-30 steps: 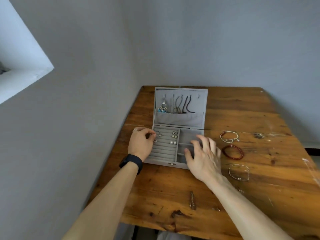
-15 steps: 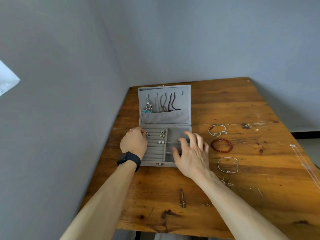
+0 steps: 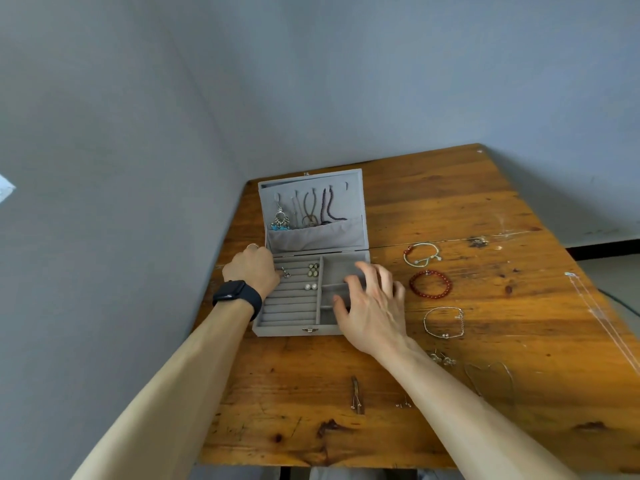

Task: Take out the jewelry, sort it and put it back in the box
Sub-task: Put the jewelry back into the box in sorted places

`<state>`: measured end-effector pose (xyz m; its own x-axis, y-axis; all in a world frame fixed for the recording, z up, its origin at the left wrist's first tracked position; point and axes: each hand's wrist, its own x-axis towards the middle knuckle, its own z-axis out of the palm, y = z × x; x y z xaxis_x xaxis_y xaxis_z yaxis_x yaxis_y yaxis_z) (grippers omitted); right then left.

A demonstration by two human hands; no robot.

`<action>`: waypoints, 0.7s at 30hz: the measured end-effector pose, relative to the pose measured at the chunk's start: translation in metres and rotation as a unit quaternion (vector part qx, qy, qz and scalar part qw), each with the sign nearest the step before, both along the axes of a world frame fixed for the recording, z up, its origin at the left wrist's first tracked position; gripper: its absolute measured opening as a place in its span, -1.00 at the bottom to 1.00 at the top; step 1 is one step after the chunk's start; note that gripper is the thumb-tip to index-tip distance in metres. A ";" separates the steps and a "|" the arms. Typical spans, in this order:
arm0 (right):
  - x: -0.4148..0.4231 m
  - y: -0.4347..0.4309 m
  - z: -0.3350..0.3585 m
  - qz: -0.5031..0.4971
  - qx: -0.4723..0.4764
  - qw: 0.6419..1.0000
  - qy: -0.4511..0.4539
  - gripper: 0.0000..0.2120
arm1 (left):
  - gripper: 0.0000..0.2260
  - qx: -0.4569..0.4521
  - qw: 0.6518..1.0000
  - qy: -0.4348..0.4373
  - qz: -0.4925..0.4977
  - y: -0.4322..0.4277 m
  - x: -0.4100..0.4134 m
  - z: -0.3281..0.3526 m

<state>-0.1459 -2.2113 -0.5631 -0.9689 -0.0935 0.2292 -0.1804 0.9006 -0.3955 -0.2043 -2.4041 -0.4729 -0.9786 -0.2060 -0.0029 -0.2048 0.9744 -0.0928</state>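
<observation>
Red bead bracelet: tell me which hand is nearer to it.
Right. The right hand is over the jewelry box's right compartments, beside the red bead bracelet; the left hand is at the box's far left edge.

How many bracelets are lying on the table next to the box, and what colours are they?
White bracelet: 1
Red bead bracelet: 1
Silver chain bracelet: 1
Total: 3 bracelets

Worn wooden table (image 3: 450,209), grey jewelry box (image 3: 294,330), three bracelets (image 3: 430,284), thin chains (image 3: 490,375)
</observation>
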 end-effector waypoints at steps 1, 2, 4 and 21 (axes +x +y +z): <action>0.000 0.000 0.000 0.000 -0.002 1.000 0.000 -0.57 | -0.70 0.015 1.000 0.007 0.005 0.001 0.000 0.000; 0.000 0.000 0.000 0.000 -0.004 1.000 -0.001 -0.57 | -0.74 0.040 0.999 0.016 0.013 0.000 0.001 0.000; 0.000 0.000 -0.001 0.000 -0.004 1.000 -0.001 -0.56 | -0.78 0.114 0.992 0.035 0.036 -0.002 0.003 -0.004; 0.000 0.000 0.001 0.003 -0.022 1.000 0.003 -0.56 | -0.78 0.192 0.965 0.117 0.136 0.011 0.006 -0.027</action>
<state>-0.1455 -2.2110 -0.5621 -0.9671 -0.0892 0.2384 -0.1884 0.8809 -0.4343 -0.1979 -2.3933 -0.5002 -0.8714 -0.4832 0.0846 -0.4296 0.8350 0.3439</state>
